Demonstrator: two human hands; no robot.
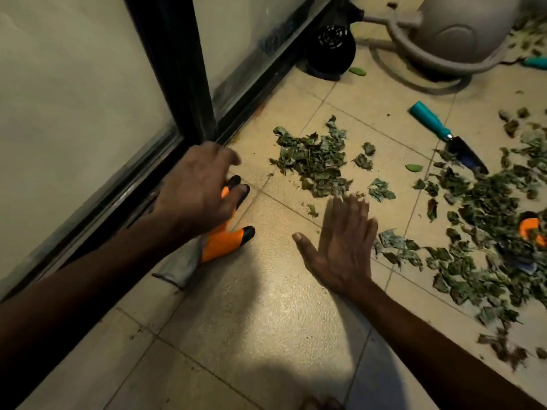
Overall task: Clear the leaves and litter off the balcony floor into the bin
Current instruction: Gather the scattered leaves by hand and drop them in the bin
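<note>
No text, label, brand, number or sign can be read anywhere in view. The orange glove (pixel 220 245), the teal-handled trowel (pixel 435 122), the black pot (pixel 331 48) and the grey container (pixel 461 25) show no legible marking.

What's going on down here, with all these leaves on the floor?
A person is working bare-handed over a tiled floor strewn with leaves. Their left hand is down on an orange glove lying by the door track; whether it grips it is unclear. The right hand hovers open and flat beside the leaves. A teal-handled trowel lies untouched nearby.
</note>
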